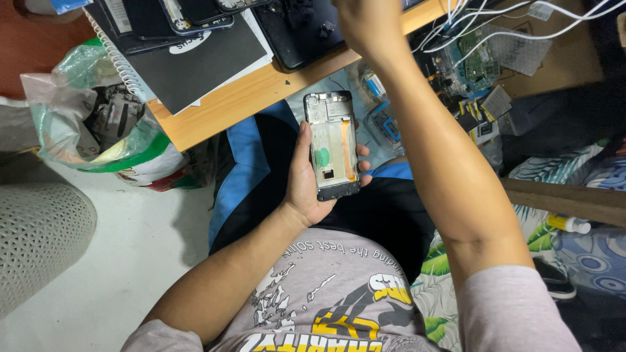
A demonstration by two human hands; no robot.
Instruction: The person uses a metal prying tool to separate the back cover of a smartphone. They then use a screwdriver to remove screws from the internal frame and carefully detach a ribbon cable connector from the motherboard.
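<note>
Cramped floor-level workspace: pale floor [124, 261] at left, low wooden counter [261, 91] ahead, patterned bedding [567, 176] at right. Person seated, view down over a grey printed shirt and dark shorts with blue panels.

Near: left hand [306, 186] held over the lap, fingers wrapped round an opened phone frame [332, 145]. Thumb on the frame's left edge, fingertips [363, 151] showing on its right edge, so a firm side grip. Frame upright, inner side facing the camera: pale metal plate, green patch at lower left, orange flex strip down the right, dark bottom edge.

Right hand [362, 23] raised well above and beyond the frame, over the counter's edge. Top of it is cut off by the picture edge; cannot tell how its fingers are set or whether they hold anything.

Mid: under the counter edge, past the frame, a heap of clear plastic bags with small blue parts [381, 107]. Right of that, a green circuit board [479, 62] and white cables [521, 26]. White tube with a yellow cap [568, 223] lies on a wooden rail at right.

Far: on the counter, a black spiral notebook [189, 62], a dark tablet-like device [300, 29], phones [195, 16] stacked on top. Left of the counter, a clear and green plastic bag [98, 124] full of parts; a white mesh surface [39, 234] at lower left.
</note>
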